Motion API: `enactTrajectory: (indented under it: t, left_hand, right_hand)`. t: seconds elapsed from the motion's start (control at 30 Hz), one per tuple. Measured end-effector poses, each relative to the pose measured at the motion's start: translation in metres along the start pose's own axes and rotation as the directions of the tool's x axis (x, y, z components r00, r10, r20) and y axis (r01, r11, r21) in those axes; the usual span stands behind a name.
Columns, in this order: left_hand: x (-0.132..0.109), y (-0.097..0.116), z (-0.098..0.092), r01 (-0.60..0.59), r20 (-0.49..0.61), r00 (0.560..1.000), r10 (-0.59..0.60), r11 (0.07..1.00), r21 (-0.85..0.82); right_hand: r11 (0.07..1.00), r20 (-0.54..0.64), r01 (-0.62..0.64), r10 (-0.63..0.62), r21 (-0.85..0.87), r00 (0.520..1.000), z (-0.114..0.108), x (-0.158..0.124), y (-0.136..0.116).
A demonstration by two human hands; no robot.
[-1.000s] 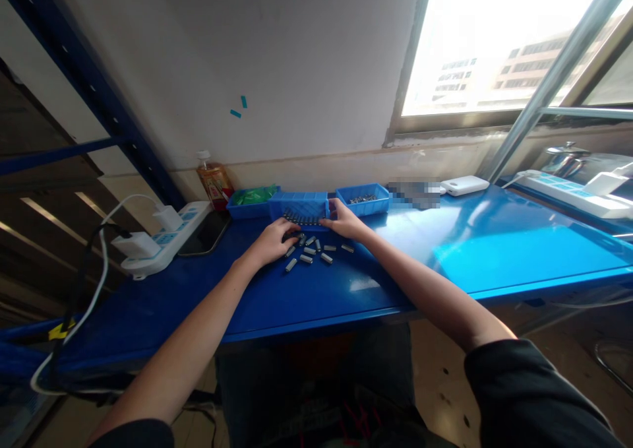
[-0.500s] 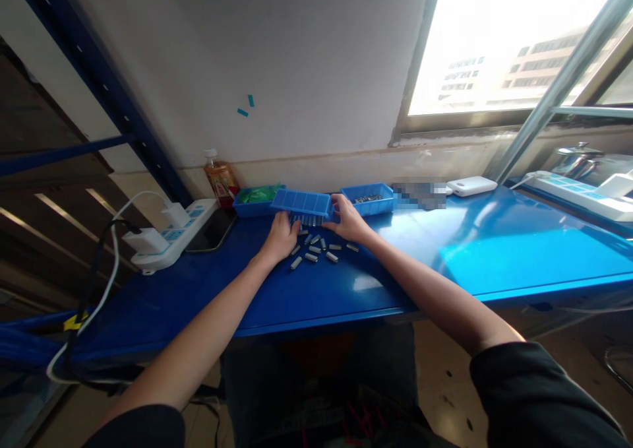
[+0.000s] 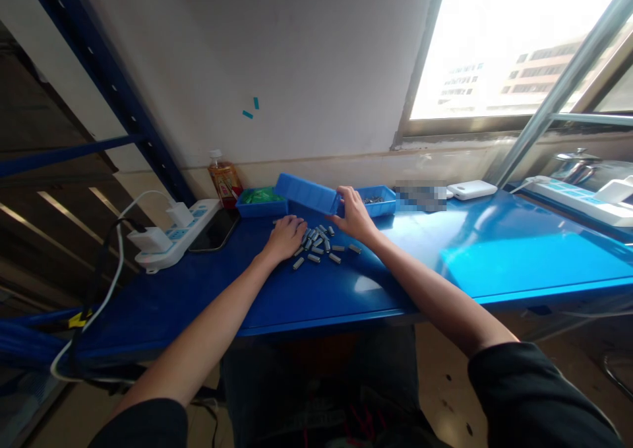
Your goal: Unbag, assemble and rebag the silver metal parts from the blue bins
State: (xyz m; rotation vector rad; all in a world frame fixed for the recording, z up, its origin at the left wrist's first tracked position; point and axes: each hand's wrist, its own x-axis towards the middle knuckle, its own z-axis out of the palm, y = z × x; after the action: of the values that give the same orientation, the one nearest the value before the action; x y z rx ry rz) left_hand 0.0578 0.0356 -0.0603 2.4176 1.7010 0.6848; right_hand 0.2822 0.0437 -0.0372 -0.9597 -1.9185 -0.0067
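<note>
My right hand [image 3: 355,216] grips the right end of a blue plastic bin [image 3: 306,194], which is raised and tilted above the table with its underside or side towards me. Below it, several short silvery metal cylinders [image 3: 316,238] lie scattered in a loose pile on the blue tabletop. My left hand [image 3: 287,237] rests palm down at the left of this pile, its fingers stretched over the nearest cylinders and apart from the bin. Whether anything is under the palm is hidden.
A blue bin with green packaging [image 3: 262,200] stands behind left, another with small metal parts [image 3: 376,199] behind right. An amber bottle [image 3: 224,179], a phone [image 3: 215,230] and a power strip [image 3: 173,237] are at left. A white device [image 3: 472,189] lies at right.
My left hand has let go of the bin and come down on the cylinders. The bin is higher and tilted more, in my right hand alone. More cylinders show on the table.
</note>
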Motion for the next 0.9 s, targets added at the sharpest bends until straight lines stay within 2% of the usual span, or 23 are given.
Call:
enactTrajectory:
  t: [0.07,0.1,0.17,0.27,0.33,0.4,0.5,0.6,0.67,0.7,0.73,0.77,0.83,0.9]
  left_hand:
    - [0.002,-0.003,-0.008,0.027,-0.045,0.999,-0.025,0.999,0.031]
    - [0.005,-0.005,-0.012,0.039,-0.082,0.996,-0.035,0.998,0.048]
    - [0.01,-0.012,-0.017,0.067,-0.111,0.992,-0.057,0.995,0.08]
    - [0.016,-0.021,-0.018,0.075,0.05,0.996,-0.08,0.991,0.109]
    - [0.014,-0.022,-0.015,0.036,0.161,0.986,-0.053,0.993,0.109]
    - [0.01,-0.019,-0.013,-0.021,0.201,0.98,0.004,0.997,0.08]
    - [0.001,-0.011,-0.015,-0.086,0.235,0.969,0.08,0.996,0.015]
    - [-0.007,-0.003,-0.021,-0.022,0.267,0.964,0.017,1.0,0.016]
    - [-0.011,0.001,-0.024,0.039,0.264,0.963,-0.048,0.998,0.04]
    - [-0.013,0.004,-0.026,0.048,0.265,0.963,-0.059,0.998,0.046]
    - [-0.014,0.008,-0.027,0.043,0.274,0.96,-0.055,0.998,0.05]
    - [-0.016,0.012,-0.027,0.027,0.295,0.955,-0.042,0.998,0.054]
    - [-0.019,0.023,-0.026,-0.007,0.352,0.936,-0.02,0.997,0.076]
    - [-0.02,0.036,-0.024,-0.032,0.397,0.918,-0.014,0.993,0.11]
  right_hand:
    - [0.989,-0.075,-0.141,0.143,0.033,0.987,-0.003,0.006,0.001]
    - [0.97,-0.097,-0.236,0.24,0.05,0.966,-0.005,0.009,0.002]
    - [0.896,-0.115,-0.439,0.445,0.071,0.888,-0.007,0.018,0.002]
    - [0.766,-0.082,-0.642,0.643,0.043,0.761,-0.007,0.034,0.003]
    - [0.721,-0.046,-0.691,0.69,-0.039,0.722,-0.005,0.046,0.004]
    - [0.716,-0.01,-0.681,0.688,-0.154,0.725,0.0,0.058,0.007]
    - [0.747,0.028,-0.619,0.643,-0.242,0.765,0.003,0.07,0.009]
    - [0.792,0.004,-0.558,0.577,-0.248,0.817,-0.007,0.065,0.014]
    - [0.801,-0.108,-0.55,0.541,-0.235,0.834,-0.023,0.052,0.025]
    - [0.771,-0.212,-0.605,0.569,-0.199,0.794,-0.033,0.043,0.032]
    - [0.714,-0.284,-0.688,0.638,-0.131,0.716,-0.044,0.033,0.041]
    - [0.673,-0.31,-0.733,0.678,-0.103,0.667,-0.053,0.024,0.051]
    - [0.59,-0.293,-0.806,0.766,-0.033,0.572,-0.069,0.01,0.07]
    - [0.538,-0.197,-0.84,0.832,0.064,0.518,-0.078,0.003,0.085]
